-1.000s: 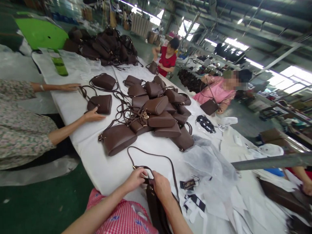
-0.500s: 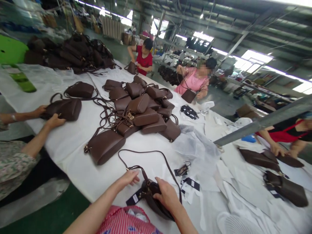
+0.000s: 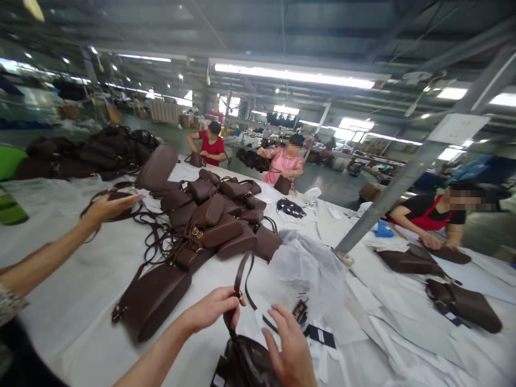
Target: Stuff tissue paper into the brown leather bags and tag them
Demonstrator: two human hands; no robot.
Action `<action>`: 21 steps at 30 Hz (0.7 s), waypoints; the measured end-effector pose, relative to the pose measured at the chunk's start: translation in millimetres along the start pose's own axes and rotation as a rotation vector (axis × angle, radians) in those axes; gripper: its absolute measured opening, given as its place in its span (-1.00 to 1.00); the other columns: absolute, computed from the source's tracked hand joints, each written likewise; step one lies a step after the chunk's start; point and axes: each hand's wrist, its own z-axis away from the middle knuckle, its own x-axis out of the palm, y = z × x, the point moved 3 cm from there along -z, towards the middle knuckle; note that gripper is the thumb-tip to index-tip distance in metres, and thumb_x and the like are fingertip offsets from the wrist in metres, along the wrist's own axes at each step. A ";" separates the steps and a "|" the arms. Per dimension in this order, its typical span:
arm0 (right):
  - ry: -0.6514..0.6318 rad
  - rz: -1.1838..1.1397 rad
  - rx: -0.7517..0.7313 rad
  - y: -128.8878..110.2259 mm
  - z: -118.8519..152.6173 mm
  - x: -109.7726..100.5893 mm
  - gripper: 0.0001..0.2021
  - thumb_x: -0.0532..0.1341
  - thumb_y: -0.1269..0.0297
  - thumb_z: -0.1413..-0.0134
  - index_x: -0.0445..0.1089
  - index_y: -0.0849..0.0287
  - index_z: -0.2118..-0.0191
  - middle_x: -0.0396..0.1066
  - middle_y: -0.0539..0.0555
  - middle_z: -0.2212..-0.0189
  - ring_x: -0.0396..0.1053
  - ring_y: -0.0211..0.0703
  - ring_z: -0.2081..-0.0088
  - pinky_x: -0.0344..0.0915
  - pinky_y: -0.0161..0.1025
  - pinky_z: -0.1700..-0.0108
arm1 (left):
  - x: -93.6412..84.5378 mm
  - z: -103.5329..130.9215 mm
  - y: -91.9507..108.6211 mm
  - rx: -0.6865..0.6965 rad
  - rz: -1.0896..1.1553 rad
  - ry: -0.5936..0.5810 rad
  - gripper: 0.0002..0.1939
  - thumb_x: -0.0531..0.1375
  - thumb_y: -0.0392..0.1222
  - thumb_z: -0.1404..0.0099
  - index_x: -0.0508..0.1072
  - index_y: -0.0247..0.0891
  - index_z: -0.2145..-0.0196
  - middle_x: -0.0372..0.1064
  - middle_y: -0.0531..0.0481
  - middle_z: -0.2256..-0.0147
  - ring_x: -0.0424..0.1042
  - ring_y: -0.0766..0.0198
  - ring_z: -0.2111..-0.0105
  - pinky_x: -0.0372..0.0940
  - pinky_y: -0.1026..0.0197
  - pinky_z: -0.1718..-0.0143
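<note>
My left hand [image 3: 215,309] pinches the brown shoulder strap [image 3: 242,271] near its small metal buckle and lifts it above the table. Below it lies the brown handbag [image 3: 256,363], partly cut off by the lower edge of the view. My right hand [image 3: 291,344] is beside the bag with fingers apart and holds nothing; whether it touches the bag I cannot tell. A dark tag [image 3: 220,372] hangs at the bag's left side. To the right of my hands lie black tags [image 3: 320,336] on white paper.
Many brown handbags [image 3: 221,234] are heaped ahead on the white-covered table [image 3: 91,301]. At left a co-worker's hand [image 3: 115,207] reaches beside an upraised bag [image 3: 158,165]. Clear plastic [image 3: 308,263] lies right of the heap, near a slanting metal post [image 3: 387,183]. Other people work across the table.
My left hand, open before, has closed on the strap and raised it. My right hand has come off the bag. The co-worker's bag at left has moved toward the heap. My view has tilted up.
</note>
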 end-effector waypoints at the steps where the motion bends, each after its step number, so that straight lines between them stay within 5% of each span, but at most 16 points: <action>1: 0.072 0.056 -0.081 -9.3 -12.6 -18.7 -0.67 0.02 0.37 -0.22 0.27 0.11 -0.08 0.30 0.25 -0.10 0.24 0.08 -0.15 0.24 0.06 -0.13 | 8.2 2.6 7.1 0.021 -0.139 0.029 -0.86 0.16 -0.13 -0.23 0.41 -0.26 0.35 0.37 0.06 0.58 0.33 0.28 0.56 0.20 0.26 0.45; 3: 0.040 0.124 -0.311 -32.7 -38.7 -48.7 -0.57 0.00 0.46 -0.20 0.22 0.03 -0.15 0.22 0.17 -0.19 0.07 0.08 -0.26 0.06 0.17 -0.23 | 21.3 4.8 16.1 0.126 -0.392 0.167 -0.91 0.14 -0.22 -0.19 0.39 -0.22 0.45 0.35 0.07 0.56 0.31 0.29 0.55 0.17 0.27 0.44; 5: -0.137 0.140 -0.419 -49.5 -62.8 -66.8 -0.47 -0.01 0.54 -0.17 0.14 -0.01 -0.22 0.22 0.14 -0.19 0.03 0.03 -0.28 -0.08 0.18 -0.28 | 31.3 4.6 19.6 0.254 -0.567 0.315 -0.90 0.13 -0.28 -0.16 0.38 -0.21 0.51 0.36 0.05 0.52 0.32 0.26 0.50 0.16 0.25 0.38; 9: -0.480 -0.073 -0.068 -39.5 -89.1 -80.8 -0.78 0.07 0.45 -0.15 0.38 0.21 0.12 0.47 0.09 0.39 0.44 -0.05 0.19 0.28 -0.04 -0.01 | 38.8 3.3 17.9 0.392 -0.538 0.532 -0.94 0.17 -0.26 -0.12 0.42 -0.18 0.40 0.42 0.00 0.42 0.38 0.16 0.34 0.19 0.22 0.25; 11: -0.646 -0.447 0.165 -24.1 -85.4 -84.3 -0.88 0.11 0.32 -0.14 0.34 0.20 0.36 0.36 -0.02 0.59 0.40 -0.18 0.45 0.35 -0.23 0.27 | 38.2 2.5 13.2 0.326 -0.400 0.471 -0.94 0.21 -0.19 -0.13 0.39 -0.19 0.42 0.39 0.03 0.47 0.39 0.19 0.40 0.22 0.23 0.32; 14: -0.792 -1.053 0.295 -8.1 -69.8 -96.9 -0.81 0.22 0.19 -0.01 0.26 0.19 0.44 0.23 -0.13 0.68 0.23 -0.34 0.63 0.28 -0.36 0.47 | 36.7 3.8 3.1 0.083 -0.207 0.138 -0.77 0.29 -0.11 -0.10 0.33 -0.25 0.54 0.19 0.15 0.68 0.19 0.37 0.67 0.07 0.31 0.59; 16: -0.776 -1.255 0.323 2.2 -56.9 -106.5 -0.74 0.28 0.14 0.06 0.23 0.19 0.46 0.16 -0.19 0.71 0.11 -0.40 0.68 0.27 -0.36 0.49 | 29.5 7.9 3.3 0.059 0.056 0.064 -0.67 0.32 -0.06 -0.11 0.29 -0.27 0.60 0.11 0.18 0.71 0.07 0.46 0.72 0.01 0.34 0.65; 18: -0.685 -1.323 0.382 15.6 -41.4 -112.6 -0.69 0.29 0.08 0.05 0.20 0.17 0.47 0.13 -0.20 0.69 0.07 -0.42 0.68 0.27 -0.36 0.48 | 16.4 11.1 7.6 0.125 0.445 0.158 -0.62 0.27 -0.05 -0.19 0.23 -0.26 0.61 0.20 0.13 0.63 0.21 0.43 0.65 0.19 0.32 0.57; 21: -0.404 -1.242 0.473 46.7 -11.4 -118.5 -0.67 0.22 -0.01 -0.03 0.19 0.14 0.45 0.17 -0.14 0.62 0.16 -0.36 0.60 0.25 -0.34 0.44 | -2.0 12.5 8.8 0.134 0.876 0.346 -0.64 0.08 -0.14 -0.37 0.22 -0.26 0.58 0.40 -0.06 0.39 0.48 0.21 0.28 0.39 0.08 0.20</action>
